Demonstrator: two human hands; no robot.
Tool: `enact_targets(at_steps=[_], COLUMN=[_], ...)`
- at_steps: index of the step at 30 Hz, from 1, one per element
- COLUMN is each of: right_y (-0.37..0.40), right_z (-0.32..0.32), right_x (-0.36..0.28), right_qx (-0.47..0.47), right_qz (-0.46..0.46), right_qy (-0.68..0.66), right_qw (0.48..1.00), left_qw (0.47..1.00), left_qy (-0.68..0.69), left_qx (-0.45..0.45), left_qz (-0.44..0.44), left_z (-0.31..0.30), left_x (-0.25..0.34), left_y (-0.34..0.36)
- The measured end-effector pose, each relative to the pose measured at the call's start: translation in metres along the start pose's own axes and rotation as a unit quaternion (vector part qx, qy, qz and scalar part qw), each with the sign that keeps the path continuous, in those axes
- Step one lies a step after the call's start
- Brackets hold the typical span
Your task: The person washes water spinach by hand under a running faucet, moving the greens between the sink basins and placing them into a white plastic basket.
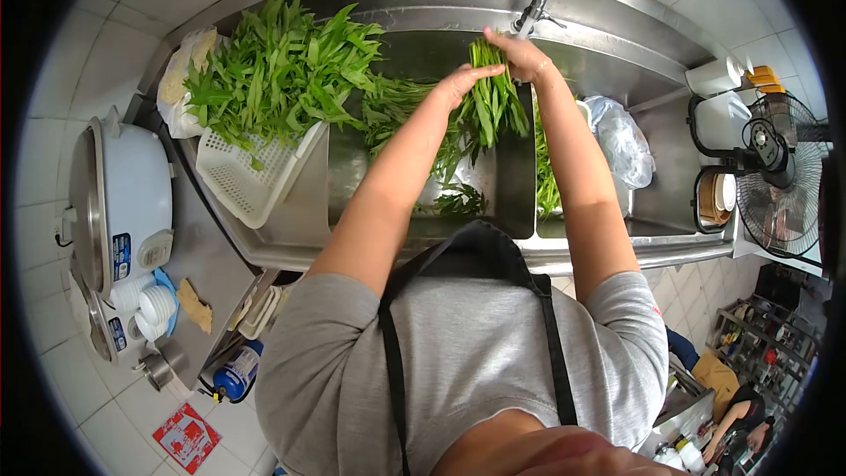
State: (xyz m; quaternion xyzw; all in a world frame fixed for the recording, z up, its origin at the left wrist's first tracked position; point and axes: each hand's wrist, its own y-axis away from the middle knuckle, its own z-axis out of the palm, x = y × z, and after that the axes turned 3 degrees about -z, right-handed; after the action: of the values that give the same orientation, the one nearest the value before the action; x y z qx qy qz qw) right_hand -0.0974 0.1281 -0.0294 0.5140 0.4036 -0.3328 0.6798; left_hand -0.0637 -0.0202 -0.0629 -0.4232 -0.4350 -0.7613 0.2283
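Both my hands hold one bunch of long green leafy stems (495, 115) above the steel sink (423, 2), just under the tap (535, 9). My right hand (522, 55) grips the bunch at its top end. Slightly lower, my left hand (465, 82) presses against the side of the stems, fingers curled on them. The leaves hang down over the basin. More loose greens (397, 106) lie in the basin below.
A white plastic basket (251, 181) heaped with leafy greens (282, 70) leans on the sink's left edge. A rice cooker (123, 203) and stacked bowls (154, 304) stand at left. At right are a plastic bag (621, 141) and fan (784, 176). Another person (740, 423) is at lower right.
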Motion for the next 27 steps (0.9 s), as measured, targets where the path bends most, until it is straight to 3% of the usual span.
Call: enact_targets(at_steps=[1,3,4,7,8,9,10,12,14,16,17,19,20,22,24,27], right_y=[0.004,0.016,0.020,0.029,0.033,0.036,0.032,0.024,0.029,0.021,0.018,0.019,0.019,0.028,0.034,0.041], right_z=[-0.002,-0.007,-0.014,-0.014,-0.010,-0.008,-0.012,-0.018,-0.007,-0.010,-0.013,-0.014,-0.015,-0.011,-0.013,-0.017], right_x=[-0.007,-0.019,-0.024,-0.036,-0.036,-0.036,-0.035,-0.035,-0.032,-0.016,-0.007,0.002,0.005,0.005,0.001,-0.005], right_qx=[0.003,0.077,0.083,0.059,-0.010,-0.080,-0.079,0.055,0.096,0.003,0.002,0.088,0.084,0.078,0.089,0.097], right_qz=[0.000,-0.107,-0.116,-0.146,-0.137,-0.127,-0.127,-0.162,-0.097,-0.061,-0.060,-0.152,-0.152,-0.148,-0.143,-0.150], right_qy=[0.003,0.281,0.312,0.297,0.203,0.106,0.106,0.249,0.441,0.362,0.363,0.172,0.173,0.022,0.031,0.109], right_qw=[1.000,0.951,0.939,0.942,0.969,0.983,0.983,0.953,0.887,0.930,0.930,0.969,0.970,0.986,0.985,0.978], left_qw=[1.000,1.000,1.000,0.999,0.998,0.991,0.991,0.992,0.991,0.990,0.988,0.983,0.983,0.942,0.932,0.954], left_qy=[0.029,0.023,0.013,0.041,0.037,-0.007,-0.007,0.004,0.024,0.044,0.053,0.102,0.104,0.320,0.352,0.261], left_qx=[-0.004,-0.008,-0.009,0.014,0.041,0.129,0.128,0.125,0.129,0.133,0.145,0.134,0.137,0.061,0.039,0.121], left_qz=[-0.012,-0.009,-0.004,-0.019,-0.037,-0.036,-0.035,-0.004,0.009,0.018,0.028,0.068,0.068,0.083,0.079,0.090], left_z=[0.000,-0.004,-0.004,-0.008,-0.010,-0.007,-0.007,-0.003,0.016,0.018,0.011,0.004,0.001,0.002,-0.010,-0.028], left_x=[-0.006,-0.018,-0.021,-0.032,-0.035,-0.037,-0.037,-0.030,0.003,0.006,-0.004,-0.006,-0.009,-0.005,-0.012,-0.021], left_y=[-0.002,-0.007,-0.006,-0.014,-0.018,-0.020,-0.021,-0.018,0.019,0.022,0.007,0.001,0.000,0.011,0.007,0.014])
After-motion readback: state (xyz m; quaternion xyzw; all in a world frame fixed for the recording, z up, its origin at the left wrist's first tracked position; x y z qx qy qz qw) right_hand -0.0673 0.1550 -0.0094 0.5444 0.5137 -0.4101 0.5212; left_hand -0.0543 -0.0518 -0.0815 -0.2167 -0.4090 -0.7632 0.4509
